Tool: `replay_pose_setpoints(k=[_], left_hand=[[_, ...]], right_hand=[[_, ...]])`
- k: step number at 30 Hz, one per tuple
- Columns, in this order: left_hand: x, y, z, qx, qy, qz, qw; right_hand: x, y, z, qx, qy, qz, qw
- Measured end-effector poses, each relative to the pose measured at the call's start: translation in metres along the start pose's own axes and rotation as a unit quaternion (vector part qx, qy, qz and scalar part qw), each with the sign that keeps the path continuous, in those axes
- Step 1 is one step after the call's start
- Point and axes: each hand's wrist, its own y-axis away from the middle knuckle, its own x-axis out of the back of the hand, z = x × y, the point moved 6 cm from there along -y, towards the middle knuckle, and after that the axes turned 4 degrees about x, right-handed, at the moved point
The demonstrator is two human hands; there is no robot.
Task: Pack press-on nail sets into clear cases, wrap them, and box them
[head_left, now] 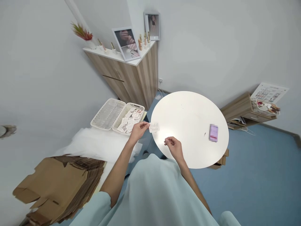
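Observation:
My left hand [139,130] pinches a small white card [154,126] with printed lines of text at one edge. The card hangs out over the left rim of a round white table [185,116]. Over the table's near left edge is my right hand [174,147], its fingers curled in with nothing visible between them. Just beyond my left hand, an open white basket [117,127] holds a loose heap of printed cards [132,119]. A purple packet [213,133], blurred in the picture, lies on the right side of the table.
Beside the basket sits an empty-looking white lid or tray [105,114]. White sheeting [94,142] and stacked flat cardboard boxes [61,185] lie at the left. A wooden cabinet [131,78] stands in the corner. At the right is a low shelf [249,110].

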Motion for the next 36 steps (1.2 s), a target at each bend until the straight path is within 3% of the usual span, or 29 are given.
replay_pose_setpoints(k=[7,15,23,28,30,33,36], left_hand=[[-0.082,0.051,0.025,0.032,0.101,-0.052,0.993],[-0.142,0.051,0.039,0.033,0.108,-0.112,0.987],[-0.162,0.064,0.034,0.044,0.122,-0.206,0.97],[-0.17,0.086,0.034,0.111,0.231,-0.352,0.9],[-0.169,0.093,0.035,0.119,0.253,-0.383,0.881],[-0.163,0.096,0.034,0.112,0.259,-0.364,0.888],[-0.154,0.09,0.03,0.089,0.243,-0.28,0.924]], right_hand=[[0.045,0.003,0.008,0.017,-0.051,0.063,0.997],[0.102,-0.005,0.012,0.028,-0.055,0.12,0.991],[0.122,-0.006,0.014,0.047,-0.043,0.117,0.991],[0.116,-0.009,0.009,0.077,-0.043,0.075,0.993],[0.111,-0.011,0.006,0.08,-0.044,0.059,0.994],[0.106,-0.014,0.003,0.07,-0.044,0.064,0.995],[0.104,-0.014,0.0,0.044,-0.044,0.108,0.992]])
